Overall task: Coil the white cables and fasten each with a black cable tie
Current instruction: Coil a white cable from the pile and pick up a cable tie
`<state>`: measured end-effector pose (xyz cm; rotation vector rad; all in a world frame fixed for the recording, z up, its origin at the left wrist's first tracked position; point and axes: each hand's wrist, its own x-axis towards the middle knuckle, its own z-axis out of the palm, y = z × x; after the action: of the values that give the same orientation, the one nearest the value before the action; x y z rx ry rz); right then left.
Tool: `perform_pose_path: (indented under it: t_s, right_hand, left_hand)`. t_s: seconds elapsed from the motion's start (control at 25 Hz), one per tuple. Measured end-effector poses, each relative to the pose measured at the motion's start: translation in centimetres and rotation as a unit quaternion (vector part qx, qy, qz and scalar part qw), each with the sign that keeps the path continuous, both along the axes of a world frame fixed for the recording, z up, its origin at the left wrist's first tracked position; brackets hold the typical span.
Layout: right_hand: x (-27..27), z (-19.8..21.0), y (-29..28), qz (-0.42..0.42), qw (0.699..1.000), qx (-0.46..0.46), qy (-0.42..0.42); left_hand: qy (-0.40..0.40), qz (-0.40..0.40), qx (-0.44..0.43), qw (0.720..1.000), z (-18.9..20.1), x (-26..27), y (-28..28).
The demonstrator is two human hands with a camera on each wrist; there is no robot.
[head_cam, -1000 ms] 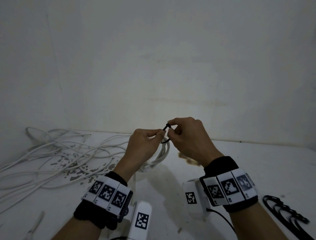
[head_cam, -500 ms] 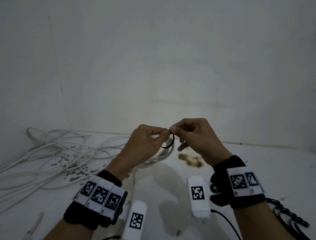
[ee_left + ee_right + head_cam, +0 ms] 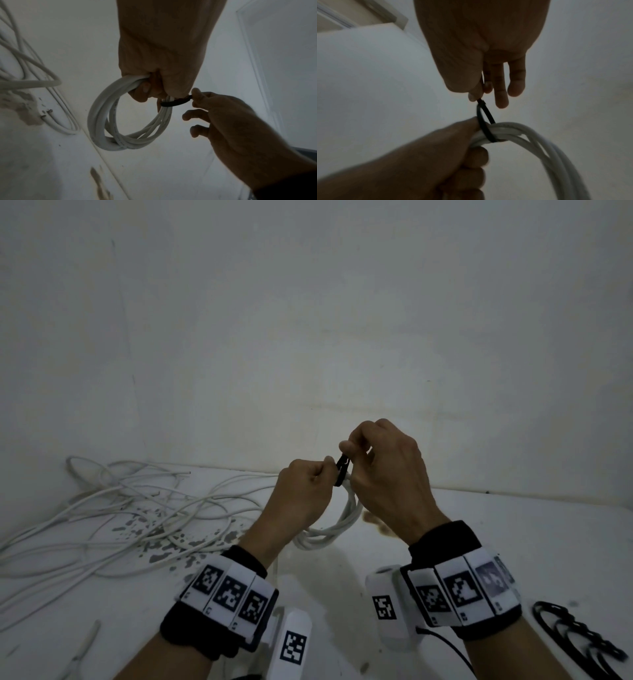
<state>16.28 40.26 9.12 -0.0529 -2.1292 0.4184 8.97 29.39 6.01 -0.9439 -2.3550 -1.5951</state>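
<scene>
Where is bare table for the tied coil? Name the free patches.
Free: the table right of the right hand, behind the spare black ties; also under the held coil. Crowded: loose white cables fill the left.

Left hand [image 3: 301,494] fisted, right hand [image 3: 383,474] pinching, hands raised close together

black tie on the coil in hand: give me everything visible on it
The black cable tie is a thin, flat strap, plastic by its look, looped around the bunched strands of the coiled white cable. The loop is closed through its small head but still slack: a gap shows between strap and strands. The right hand pinches its free end between thumb and forefinger just above the head. The left hand grips the coil right beside the loop and touches it. All is held above the table.
</scene>
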Motion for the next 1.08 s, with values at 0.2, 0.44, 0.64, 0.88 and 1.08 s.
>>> perform_pose_path:
  t_s: [0.2, 0.44, 0.64, 0.88, 1.08]
  right_hand:
    - [1.1, 0.9, -1.2, 0.106, 0.989, -0.074, -0.068]
    - [1.7, 0.4, -2.3, 0.216, 0.961, -0.101, -0.142]
    - [2.6, 2.1, -0.2, 0.218, 0.937, -0.272, -0.032]
    - [2.2, 2.3, 0.9, 0.207, 0.901, -0.381, 0.02]
    - [2.6, 2.6, 0.4, 0.189, 0.934, -0.304, 0.003]
  left_hand:
    - [-0.001, 0.048, 0.024, 0.999, -0.5, -1.2, -0.4]
    - [-0.07, 0.067, 0.086, 0.992, -0.8, -2.3, -1.0]
    - [0.002, 0.029, 0.032, 0.999, -0.3, -0.5, -0.4]
    - [-0.009, -0.032, -0.007, 0.999, -0.2, 0.8, -0.1]
    - [-0.072, -0.04, -0.003, 0.997, 0.2, 0.7, -0.4]
